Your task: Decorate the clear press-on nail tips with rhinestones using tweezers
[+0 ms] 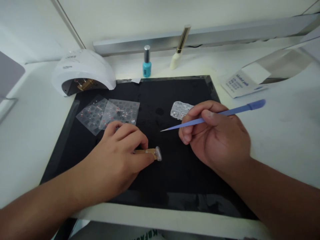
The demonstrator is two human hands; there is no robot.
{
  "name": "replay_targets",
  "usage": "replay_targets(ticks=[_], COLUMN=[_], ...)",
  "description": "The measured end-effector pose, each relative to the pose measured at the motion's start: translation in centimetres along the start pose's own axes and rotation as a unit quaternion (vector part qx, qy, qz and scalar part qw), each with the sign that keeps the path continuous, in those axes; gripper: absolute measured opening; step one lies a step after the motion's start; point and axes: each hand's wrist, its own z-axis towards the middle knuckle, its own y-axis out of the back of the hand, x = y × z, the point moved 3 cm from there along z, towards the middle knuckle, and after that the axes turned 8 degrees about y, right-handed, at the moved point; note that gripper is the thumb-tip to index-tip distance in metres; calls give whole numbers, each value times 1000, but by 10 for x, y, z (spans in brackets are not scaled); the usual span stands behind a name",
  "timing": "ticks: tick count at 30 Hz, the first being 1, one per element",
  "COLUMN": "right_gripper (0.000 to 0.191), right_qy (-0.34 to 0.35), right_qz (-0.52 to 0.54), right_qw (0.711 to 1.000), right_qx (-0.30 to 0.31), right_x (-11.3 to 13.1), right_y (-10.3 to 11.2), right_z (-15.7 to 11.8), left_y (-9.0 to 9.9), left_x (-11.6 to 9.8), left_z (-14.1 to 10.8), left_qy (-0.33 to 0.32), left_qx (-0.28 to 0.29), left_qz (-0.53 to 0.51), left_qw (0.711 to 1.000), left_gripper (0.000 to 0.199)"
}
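Observation:
My left hand [122,155] is closed with thumb and fingers round a short tan holder [150,151], low over the black mat [165,180]. At the holder's right end sits a small clear, shiny piece that looks like a nail tip [158,153]. Much of the holder is hidden by the fingers. My right hand [216,133] grips slim purple tweezers [197,122] between thumb and fingers. Their fine point faces left, above the mat and apart from the holder. Just behind the right fingers lies a clear plastic case with compartments [180,110], partly covered by them.
Two overlapping transparent sticker sheets [120,113] lie on the mat's left. Behind stand a white nail lamp [83,71], a turquoise polish bottle [147,63] and a cream bottle with a gold cap [180,48]. An open alcohol pads box [243,83] sits at the right.

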Motion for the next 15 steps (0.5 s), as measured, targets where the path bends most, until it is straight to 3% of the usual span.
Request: replay_targets(ticks=[9, 15], right_gripper=[16, 14], right_qy=[6, 7], right_qz=[10, 11], right_qw=[1000, 1000], right_qx=[1, 1], right_x=[-1, -1], right_y=[1, 1], right_z=[2, 1], left_y=[13, 1], left_x=[-4, -3], left_z=[0, 1], left_qy=[18, 17], left_qx=[-51, 1], left_qz=[-40, -27], left_qw=[998, 999], left_gripper=[21, 29])
